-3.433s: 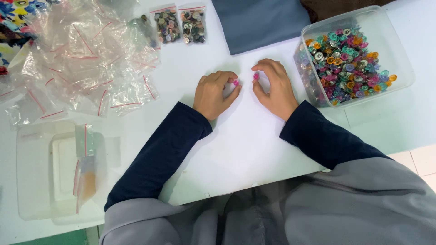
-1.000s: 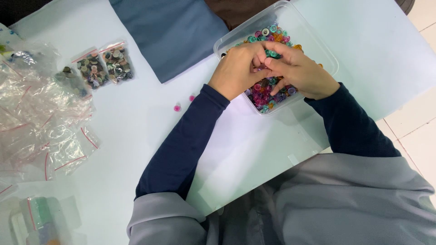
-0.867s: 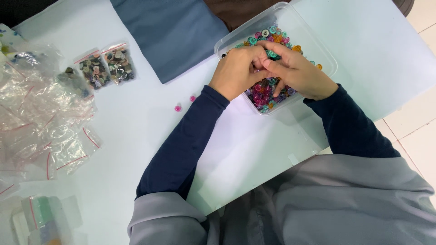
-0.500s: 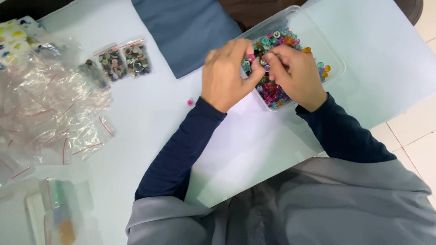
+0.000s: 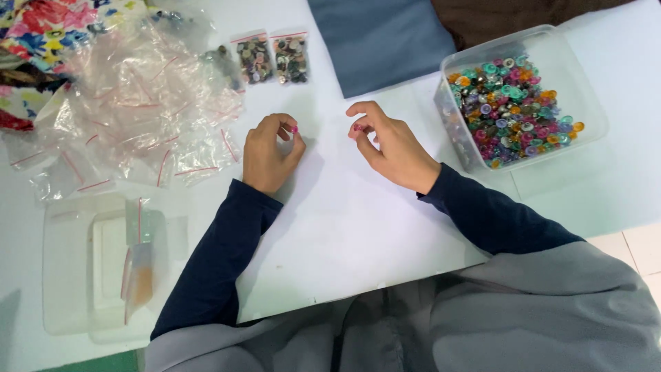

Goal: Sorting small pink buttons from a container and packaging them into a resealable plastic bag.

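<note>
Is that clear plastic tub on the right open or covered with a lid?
Open. The clear tub has no lid on it; the colourful buttons inside lie fully exposed, filling much of it.

Empty zip bags (image 5: 138, 117), blue cloth (image 5: 385, 38), floral fabric (image 5: 48, 27).

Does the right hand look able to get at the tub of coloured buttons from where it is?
Probably yes: the right hand sits on bare white table beside the open clear tub, with nothing between them.

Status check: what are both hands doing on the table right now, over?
Left hand pinching a small pink button. Right hand pinching another pink button. Clear tub of coloured buttons right of them. Nothing between the hands.
</note>
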